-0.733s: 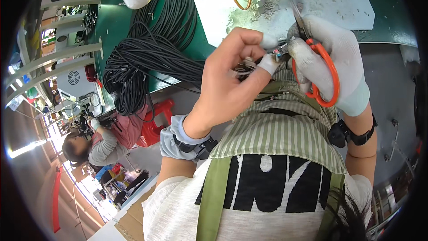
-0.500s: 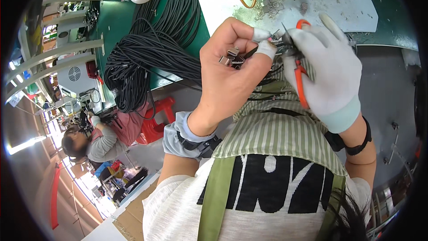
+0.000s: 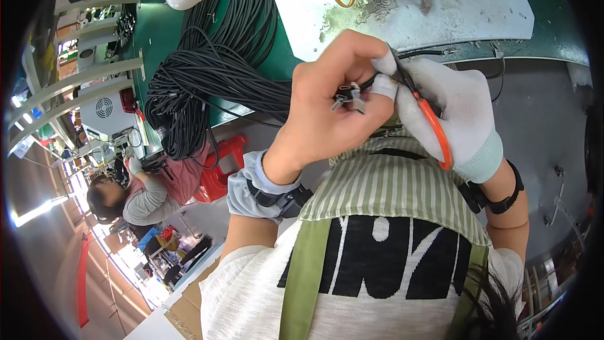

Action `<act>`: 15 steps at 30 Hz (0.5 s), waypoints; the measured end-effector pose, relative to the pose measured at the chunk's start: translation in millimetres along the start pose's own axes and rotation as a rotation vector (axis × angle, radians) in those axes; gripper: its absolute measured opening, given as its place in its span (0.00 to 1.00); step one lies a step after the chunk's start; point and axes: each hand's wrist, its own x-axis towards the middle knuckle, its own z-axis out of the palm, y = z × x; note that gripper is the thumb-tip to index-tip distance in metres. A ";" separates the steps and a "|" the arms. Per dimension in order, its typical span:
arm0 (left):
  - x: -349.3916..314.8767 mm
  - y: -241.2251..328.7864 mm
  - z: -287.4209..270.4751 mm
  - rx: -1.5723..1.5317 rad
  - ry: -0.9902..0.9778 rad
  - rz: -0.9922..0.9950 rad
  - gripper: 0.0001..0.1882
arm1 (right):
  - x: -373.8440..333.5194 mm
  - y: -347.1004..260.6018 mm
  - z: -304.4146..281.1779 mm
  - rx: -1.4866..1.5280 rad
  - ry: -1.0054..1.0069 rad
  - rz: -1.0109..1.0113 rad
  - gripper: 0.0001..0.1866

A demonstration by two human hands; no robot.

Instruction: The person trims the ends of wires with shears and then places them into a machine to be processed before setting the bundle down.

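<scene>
Scissors with orange plastic handles [image 3: 434, 132] sit in the person's white-gloved right hand [image 3: 456, 119], fingers closed around the loops, dark blades aimed up and to the left toward the other hand. So the long axis runs on a diagonal, handles low right, tips high left near the taped fingertip.

The bare left hand [image 3: 330, 110] is curled shut, pinching a thin black cable end with small metal connector bits [image 3: 349, 96] between thumb and a finger wrapped in white tape. That cable end sits right in the middle of the view, held up close to the chest, above the green-and-white striped apron bib [image 3: 384, 192]. The wire trails off to the left and far side.

Progress-wise, my guess is mid-trim: the blades look to be right at the wire, but whether they're actually biting it is too small to tell. A big bundle of looped black cables [image 3: 207, 69] hangs over the green bench [image 3: 157, 31] on the far left, and the white work plate [image 3: 453, 6] on the far side is littered with tiny offcuts, so quite a few look already done, with plenty of cable left.
</scene>
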 end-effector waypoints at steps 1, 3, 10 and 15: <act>0.1 0.7 1.2 0.001 0.000 -0.002 0.12 | 0.6 -0.3 -0.7 0.001 -0.001 0.000 0.08; 0.7 2.1 6.6 -0.113 0.126 -0.044 0.16 | 2.1 -1.9 -3.6 0.020 -0.019 -0.006 0.08; 0.9 -2.1 9.0 -0.208 0.139 -0.101 0.13 | 0.3 0.2 -1.8 -0.008 0.004 -0.032 0.08; 2.5 1.3 10.1 -0.277 0.236 -0.225 0.09 | 7.5 4.5 6.0 -0.172 0.184 -0.170 0.07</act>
